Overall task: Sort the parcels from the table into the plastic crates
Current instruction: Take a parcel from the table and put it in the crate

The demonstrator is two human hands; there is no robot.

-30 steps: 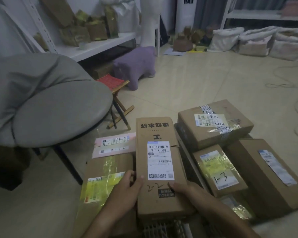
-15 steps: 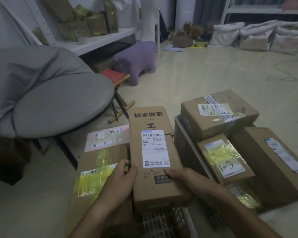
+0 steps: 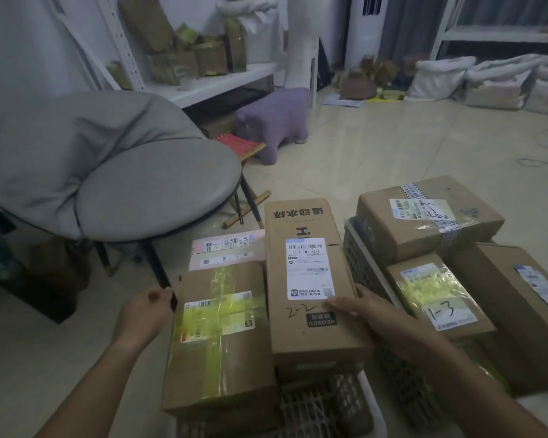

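We log the scene from big to small. Left crate: white lattice plastic, packed to the brim. Right crate: same kind, just beside it, also full, with a 1-3 box on its pile and two more boxes around that.

Tall box, marked 2-2: it lies flat on the load of the left crate, along the crate's right wall. Its long axis runs away from us, near end toward the body, far end toward the chair and floor. Label faces up; print on the far end reads inverted from our side, so we judge its top end points away. It touches the taped box on its left, which lies parallel to it.

Right hand: fingers straight, flat on the near right part of the tall box, fingertips at the label's corner. It presses, does not clasp.

Left hand: apart from the tall box, fingers loosely curled at the far left corner of the taped box. We cannot tell whether it touches that corner; it clasps nothing that we can see.

Step in hand, our judgement: seating the 2-2 box in its crate. To do it well:
- press flat and even, so it beds level on what lies under it
- keep it square to the crate wall and snug to the taped box
- leave the label up so 2-2 reads
- check the near end does not overhang the rim before letting go
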